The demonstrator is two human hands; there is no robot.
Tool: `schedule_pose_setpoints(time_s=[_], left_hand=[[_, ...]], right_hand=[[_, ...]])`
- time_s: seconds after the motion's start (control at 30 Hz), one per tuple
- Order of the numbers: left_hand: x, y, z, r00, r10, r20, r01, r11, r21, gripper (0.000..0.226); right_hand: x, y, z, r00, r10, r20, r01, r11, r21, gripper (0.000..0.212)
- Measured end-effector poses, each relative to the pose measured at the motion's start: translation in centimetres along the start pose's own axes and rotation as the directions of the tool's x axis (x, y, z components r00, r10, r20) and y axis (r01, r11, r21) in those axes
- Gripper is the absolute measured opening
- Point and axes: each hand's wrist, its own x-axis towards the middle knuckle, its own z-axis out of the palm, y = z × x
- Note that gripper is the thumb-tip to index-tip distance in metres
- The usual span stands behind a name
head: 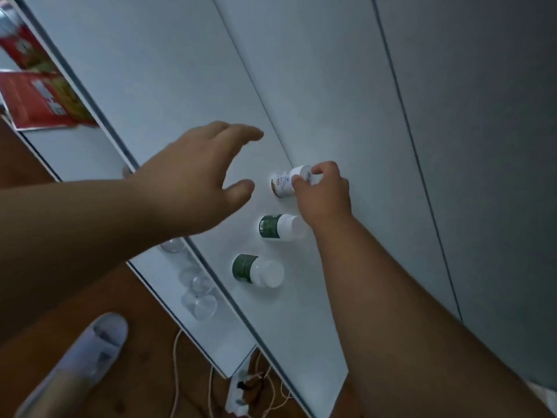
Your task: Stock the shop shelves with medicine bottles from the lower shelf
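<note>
Right hand [324, 191] grips white-capped, pale-labelled bottle [286, 182].

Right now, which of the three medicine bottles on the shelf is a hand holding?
The white-labelled bottle, farthest along the row: the right hand grips its cap end. The two green-labelled bottles stand untouched.

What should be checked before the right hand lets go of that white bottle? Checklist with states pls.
1. Right hand grips white bottle by its cap: ok.
2. Bottle base flat on shelf: cannot tell.
3. Apart from nearest green-label bottle: ok.
4. In line with both green-label bottles, second: ok.
5. Left hand open, off the bottles: ok.
</note>
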Motion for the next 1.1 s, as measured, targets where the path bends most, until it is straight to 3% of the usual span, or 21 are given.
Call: schedule_pose_setpoints(time_s=[0.1, 0.2, 0.27, 0.37, 0.53, 0.7, 0.83, 0.9, 1.03, 1.1], left_hand=[[1.1, -1.0, 1.8, 1.000, -0.020, 0.021, 0.020, 1.000, -0.003, 0.065], [1.7, -0.9, 2.3, 0.998, -0.042, 0.043, 0.042, 0.999, 0.006, 0.065], [1.3, -0.6, 1.5, 0.998, -0.060, 0.036, 0.059, 0.998, 0.016, 0.066], [-0.6, 0.3, -1.4, 0.994, -0.109, 0.009, 0.109, 0.994, 0.011, 0.067], [-7.1, 2.7, -9.3, 0.968, -0.251, -0.005, 0.250, 0.966, -0.069, 0.081], [-14.6, 8.1, -19.1, 0.948, -0.297, 0.111, 0.308, 0.946, -0.099, 0.102], [-17.9, 14.2, -26.3, 0.961, -0.172, 0.215, 0.183, 0.983, -0.032, 0.116], [-18.7, 17.0, -29.6, 0.969, -0.096, 0.226, 0.102, 0.995, -0.016, 0.118], [-20.0, 22.6, -34.7, 0.973, 0.036, 0.229, -0.041, 0.999, 0.015, 0.119], [-20.3, 25.2, -35.7, 0.958, 0.107, 0.266, -0.124, 0.991, 0.045, 0.116]], right_hand=[[2.7, 0.7, 1.6, 0.997, -0.033, 0.068, 0.035, 0.999, -0.032, 0.040], [3.0, 0.5, 2.2, 0.997, -0.076, 0.021, 0.077, 0.996, -0.037, 0.037], [1.4, -0.6, 2.3, 0.995, -0.101, -0.013, 0.102, 0.993, 0.057, 0.033], [-3.5, -3.8, 1.1, 0.992, -0.127, -0.007, 0.121, 0.924, 0.362, 0.028], [-12.8, -10.4, -2.7, 0.950, -0.281, 0.132, 0.102, 0.684, 0.723, 0.021], [-22.0, -16.2, -9.5, 0.932, -0.222, 0.287, -0.233, 0.240, 0.943, 0.031], [-29.3, -20.7, -16.6, 0.945, -0.229, 0.233, -0.242, -0.010, 0.970, 0.047], [-32.1, -22.3, -19.7, 0.957, -0.235, 0.170, -0.178, -0.015, 0.984, 0.048], [-36.3, -24.0, -25.1, 0.979, -0.195, 0.053, -0.052, 0.013, 0.999, 0.024], [-37.5, -24.0, -27.8, 0.984, -0.176, -0.001, -0.005, -0.031, 0.999, 0.022]])
